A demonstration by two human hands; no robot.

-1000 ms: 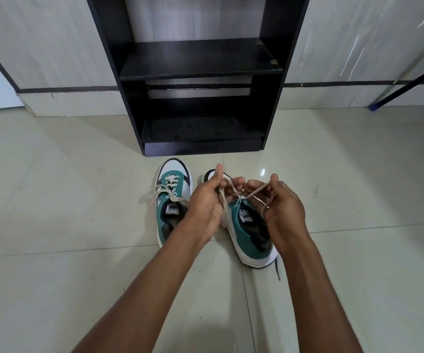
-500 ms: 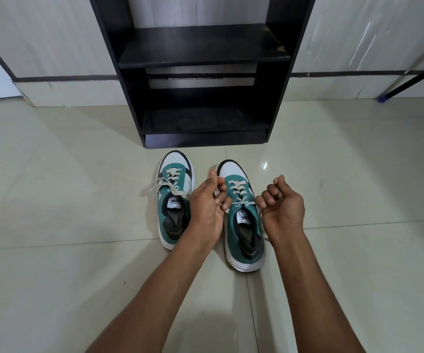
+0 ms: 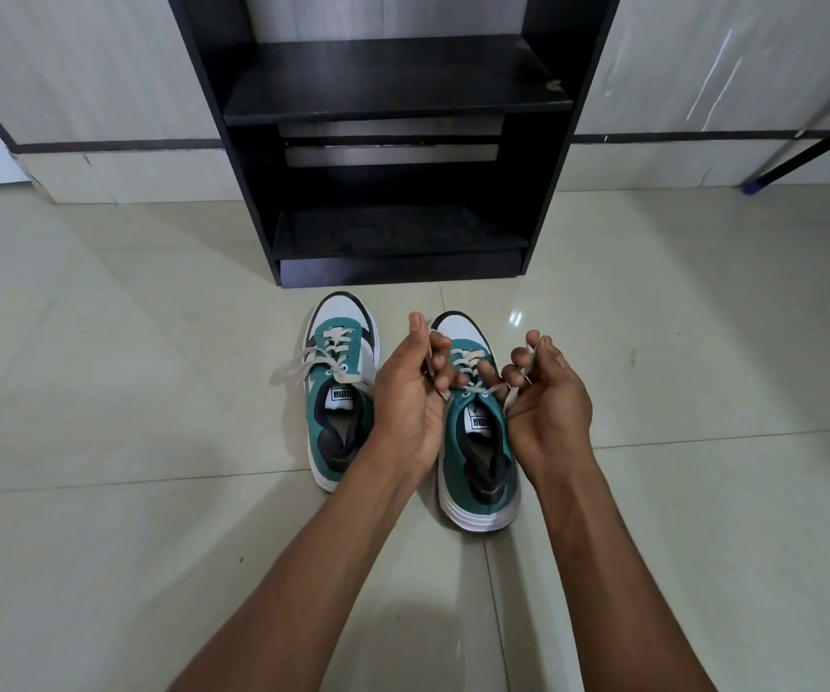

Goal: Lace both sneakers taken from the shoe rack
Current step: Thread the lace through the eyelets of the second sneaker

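Two teal-and-white sneakers stand side by side on the tiled floor (image 3: 103, 367) just in front of the black shoe rack (image 3: 393, 142), toes towards it and heels towards the person, which puts the eyelets and lace ends within easy reach of both hands. The left sneaker (image 3: 340, 392), at the centre of the frame, is threaded up the front, with its lace ends trailing loose to the left; no knot is visible.

The right sneaker (image 3: 475, 432), just beside it, is the one being worked on. Each hand has drawn one end of its cream lace (image 3: 470, 374) out to its own side, probably to pull the crossings snug or start a knot. The left hand (image 3: 410, 397) has its fingers curled in, pinching the lace end against the thumb, which points upward. The right hand (image 3: 547, 397) is likewise curled, with the other end pinched between thumb and fingertips and running down to the top eyelets. Neither hand is spread, and they do not touch each other.

At the upper right of the frame a dark pole (image 3: 812, 147) leans across the wall.
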